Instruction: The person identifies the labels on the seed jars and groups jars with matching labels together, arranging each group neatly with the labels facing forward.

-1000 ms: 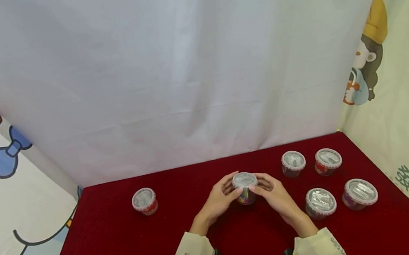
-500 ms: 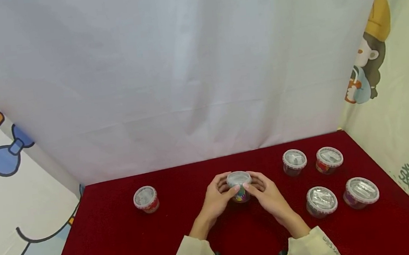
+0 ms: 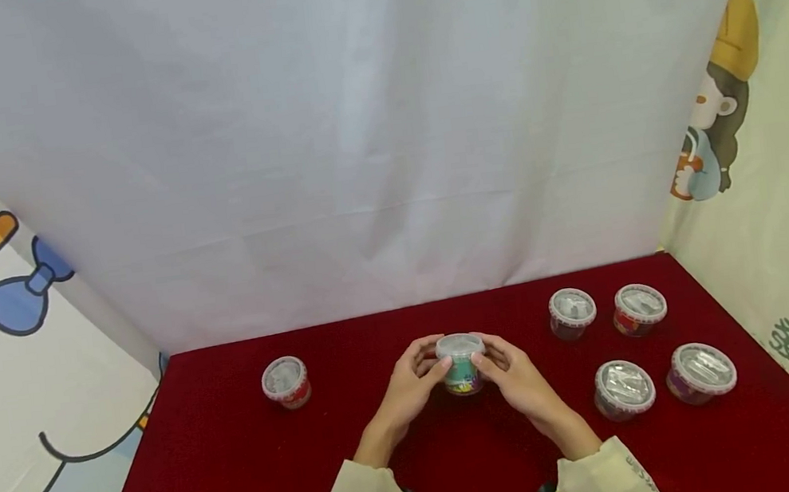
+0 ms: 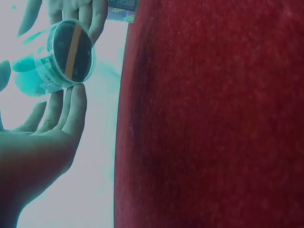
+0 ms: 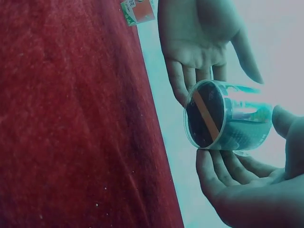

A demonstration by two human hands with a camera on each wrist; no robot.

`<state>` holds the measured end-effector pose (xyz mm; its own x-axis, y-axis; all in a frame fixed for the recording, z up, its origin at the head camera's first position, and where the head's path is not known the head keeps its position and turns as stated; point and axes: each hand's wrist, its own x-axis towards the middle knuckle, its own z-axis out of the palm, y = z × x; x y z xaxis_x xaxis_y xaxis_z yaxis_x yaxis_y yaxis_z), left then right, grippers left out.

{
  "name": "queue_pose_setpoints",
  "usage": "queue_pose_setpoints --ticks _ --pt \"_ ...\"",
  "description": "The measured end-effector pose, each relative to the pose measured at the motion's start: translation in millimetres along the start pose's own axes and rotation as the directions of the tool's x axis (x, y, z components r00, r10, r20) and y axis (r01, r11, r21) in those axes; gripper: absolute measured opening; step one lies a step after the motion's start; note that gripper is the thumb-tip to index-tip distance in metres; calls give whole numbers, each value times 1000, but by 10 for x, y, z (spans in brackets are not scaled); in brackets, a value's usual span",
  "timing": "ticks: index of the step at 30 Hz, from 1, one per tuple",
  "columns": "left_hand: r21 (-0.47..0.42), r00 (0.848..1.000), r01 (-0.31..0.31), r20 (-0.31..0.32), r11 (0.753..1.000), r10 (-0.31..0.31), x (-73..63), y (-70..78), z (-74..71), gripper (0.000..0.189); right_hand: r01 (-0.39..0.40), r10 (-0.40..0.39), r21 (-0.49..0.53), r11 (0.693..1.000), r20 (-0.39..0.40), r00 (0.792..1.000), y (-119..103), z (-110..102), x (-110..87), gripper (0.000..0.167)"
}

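Between both hands is a small round plastic tub [image 3: 462, 365] with a clear lid and a green label printed with colourful shapes. My left hand [image 3: 410, 382] grips its left side, thumb in front and fingers round the back. The right hand [image 3: 512, 374] grips the opposite side the same way. Both wrist views show the tub's base [image 4: 72, 51], dark with an orange stripe, raised off the red cloth [image 5: 80, 123]. Fingertips of the right hand [image 5: 251, 185] touch the tub near its base edge.
On the red-covered table [image 3: 222, 456], a red-labelled tub [image 3: 286, 382] stands to the left. To the right are several more lidded tubs, among them a dark one [image 3: 572, 313], a red-yellow one [image 3: 639, 309] and a purple one [image 3: 700, 373]. A white curtain [image 3: 357, 162] hangs behind.
Both hands have shifted slightly left with the tub. The thumbs have moved apart and the tub has turned, showing more of its green label. The other tubs stand as before.
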<state>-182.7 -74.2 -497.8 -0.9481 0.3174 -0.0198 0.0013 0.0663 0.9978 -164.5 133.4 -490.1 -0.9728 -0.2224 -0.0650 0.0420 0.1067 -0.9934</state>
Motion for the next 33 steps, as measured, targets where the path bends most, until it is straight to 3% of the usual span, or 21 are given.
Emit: queue_pose_setpoints --ticks 5,15,28,33 --pt "12 1000 -2 -1 1000 2 -35 4 -32 50 -4 4 24 1000 13 1000 -5 31 -10 54" --pt "39 997 9 -71 999 -6 -93 32 -27 50 -26 27 33 999 -5 1000 -2 123 21 52" --pt "-8 999 41 0 999 -41 -157 74 -89 52 -17 8 91 996 98 995 -3 85 24 53" --pt "15 997 48 -58 999 -47 -180 84 -82 53 -11 3 114 993 68 998 -13 128 15 51"
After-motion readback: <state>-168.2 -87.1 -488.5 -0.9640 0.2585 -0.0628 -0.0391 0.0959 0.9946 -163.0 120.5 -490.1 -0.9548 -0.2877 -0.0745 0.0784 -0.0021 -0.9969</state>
